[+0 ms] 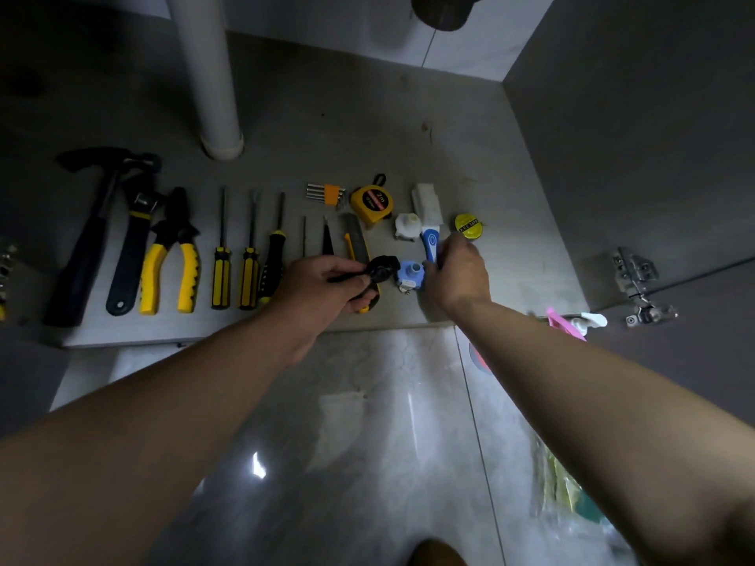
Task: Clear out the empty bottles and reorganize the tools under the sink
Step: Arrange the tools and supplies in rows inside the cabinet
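Hammer (pixel 88 234), pliers (pixel 171 255), screwdrivers (pixel 221 279) and tape measure (pixel 371 201) lie in a row on the cabinet floor (pixel 327 128) under the sink. The left hand (pixel 322 285) pinches a small black part (pixel 378 269) over the row's near end, and the right hand (pixel 457 275) grips a blue-handled tool (pixel 429 239).

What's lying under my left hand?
The left hand, gripping a black clip, covers the lower parts of a grey cutter and a dark pointed tool. Anything else beneath it is hidden.
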